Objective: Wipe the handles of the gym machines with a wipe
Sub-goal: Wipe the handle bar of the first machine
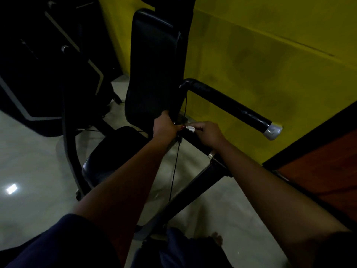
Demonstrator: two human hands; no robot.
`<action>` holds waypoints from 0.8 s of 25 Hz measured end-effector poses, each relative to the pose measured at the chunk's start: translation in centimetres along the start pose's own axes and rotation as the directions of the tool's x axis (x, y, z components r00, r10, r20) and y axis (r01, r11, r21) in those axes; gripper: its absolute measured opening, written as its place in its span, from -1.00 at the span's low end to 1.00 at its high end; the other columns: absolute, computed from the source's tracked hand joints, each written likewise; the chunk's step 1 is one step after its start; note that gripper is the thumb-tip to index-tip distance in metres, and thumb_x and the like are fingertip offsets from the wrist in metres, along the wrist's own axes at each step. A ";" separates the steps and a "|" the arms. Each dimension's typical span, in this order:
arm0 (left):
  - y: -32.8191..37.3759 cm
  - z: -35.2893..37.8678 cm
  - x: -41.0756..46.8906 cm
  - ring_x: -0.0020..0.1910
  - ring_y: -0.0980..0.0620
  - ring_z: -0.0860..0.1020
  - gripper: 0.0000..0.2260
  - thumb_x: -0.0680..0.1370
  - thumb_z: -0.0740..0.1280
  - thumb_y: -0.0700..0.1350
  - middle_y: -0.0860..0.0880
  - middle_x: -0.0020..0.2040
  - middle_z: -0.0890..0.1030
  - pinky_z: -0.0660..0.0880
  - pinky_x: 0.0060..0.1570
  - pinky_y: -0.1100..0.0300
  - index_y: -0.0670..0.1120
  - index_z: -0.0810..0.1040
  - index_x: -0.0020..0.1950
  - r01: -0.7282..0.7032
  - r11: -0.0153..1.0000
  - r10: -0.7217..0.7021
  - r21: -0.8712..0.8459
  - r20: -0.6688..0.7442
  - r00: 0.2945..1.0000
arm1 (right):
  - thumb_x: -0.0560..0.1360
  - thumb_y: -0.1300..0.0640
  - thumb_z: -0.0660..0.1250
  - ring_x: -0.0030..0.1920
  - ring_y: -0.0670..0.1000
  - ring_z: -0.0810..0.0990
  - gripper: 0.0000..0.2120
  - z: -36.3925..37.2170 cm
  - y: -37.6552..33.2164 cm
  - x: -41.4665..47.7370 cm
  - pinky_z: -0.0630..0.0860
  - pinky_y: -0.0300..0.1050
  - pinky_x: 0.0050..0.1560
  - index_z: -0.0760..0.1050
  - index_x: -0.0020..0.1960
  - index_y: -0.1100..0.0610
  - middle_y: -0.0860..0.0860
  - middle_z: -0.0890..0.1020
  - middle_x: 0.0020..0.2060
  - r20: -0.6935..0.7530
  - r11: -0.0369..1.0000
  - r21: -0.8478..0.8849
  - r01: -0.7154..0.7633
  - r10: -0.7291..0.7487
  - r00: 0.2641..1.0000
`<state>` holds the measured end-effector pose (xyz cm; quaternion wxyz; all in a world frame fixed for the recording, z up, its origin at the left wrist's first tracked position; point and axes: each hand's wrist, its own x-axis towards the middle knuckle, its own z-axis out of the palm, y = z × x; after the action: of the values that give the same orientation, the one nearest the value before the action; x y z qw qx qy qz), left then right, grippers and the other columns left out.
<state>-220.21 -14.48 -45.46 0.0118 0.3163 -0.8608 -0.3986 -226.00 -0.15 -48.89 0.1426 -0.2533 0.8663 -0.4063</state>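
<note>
Wipe and handle at the gym machine

A small white wipe (190,129), crumpled, sits against a black bar; the black handle (229,105), silver-capped, slants down to the right.

No text, label, brand, number or sign can be read anywhere in this dim view. The black back pad (152,68) of the gym machine bears no legible marking. The handle (228,105) to the right of the back pad ends in a plain silver cap (272,130) without lettering. The yellow wall (260,55) behind the back pad is bare of any readable writing.
</note>
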 end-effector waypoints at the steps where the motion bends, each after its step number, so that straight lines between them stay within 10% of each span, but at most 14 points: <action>1: 0.1 0.0 -0.2 0.06 0.06 0.54 -0.55 0.52 0.41 -0.18 -0.09 0.24 0.54 0.37 -0.25 0.46 -0.12 0.38 0.38 0.006 1.000 -0.006 0.003 -0.017 1.000 | 0.55 0.16 0.34 -0.04 -0.13 0.56 -0.79 -0.3 0.7 0.5 0.42 -0.51 -0.12 0.64 0.14 0.17 0.11 0.67 0.07 0.106 0.988 0.086 -0.125 0.116 0.988; 4: 0.1 0.3 -0.3 0.17 -0.01 0.54 -0.54 0.53 0.39 -0.18 -0.10 0.26 0.53 0.46 0.01 0.29 -0.10 0.35 0.40 0.012 1.000 -0.012 0.003 -0.020 1.000 | 0.51 -0.09 0.36 -0.06 0.05 0.60 -0.48 -2.8 4.2 -0.7 0.56 0.15 0.12 0.52 0.16 0.38 0.32 0.62 0.04 0.334 0.926 0.078 -0.369 0.324 0.885; 12: 0.4 0.8 -0.2 0.16 -0.07 0.56 -0.52 0.54 0.38 -0.16 -0.11 0.22 0.56 0.50 0.10 0.07 -0.06 0.32 0.42 0.039 0.996 -0.034 0.086 -0.056 0.998 | 0.45 0.37 0.31 -0.22 0.09 0.65 -0.72 -2.4 2.9 1.8 0.58 -0.01 -0.08 0.55 0.15 0.29 0.18 0.63 -0.20 0.789 0.719 0.166 -0.675 0.314 0.528; 17: 0.5 1.1 -0.4 0.15 -0.07 0.57 -0.50 0.55 0.36 -0.14 -0.10 0.22 0.57 0.48 -0.01 0.11 -0.04 0.28 0.45 0.057 0.989 -0.045 0.137 -0.085 0.995 | 0.43 0.29 0.35 -0.23 0.04 0.65 -0.60 -3.4 4.4 1.2 0.60 -0.14 -0.30 0.47 0.25 0.35 0.17 0.63 -0.16 0.795 0.664 0.256 -0.703 0.269 0.544; 20: 0.6 1.2 -0.5 0.20 -0.09 0.55 -0.50 0.54 0.37 -0.13 -0.11 0.25 0.56 0.49 0.10 0.06 -0.06 0.29 0.45 0.055 0.987 -0.040 0.153 -0.097 0.994 | 0.50 0.24 0.37 -0.29 0.03 0.64 -0.75 -3.4 5.4 0.5 0.61 -0.15 -0.24 0.55 0.15 0.31 0.17 0.64 -0.17 0.628 0.669 0.359 -0.651 0.342 0.699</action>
<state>-220.44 -13.11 -45.74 0.0182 0.3551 -0.8799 -0.3153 -229.75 4.64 -50.92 0.5431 -0.0414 0.6731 -0.5002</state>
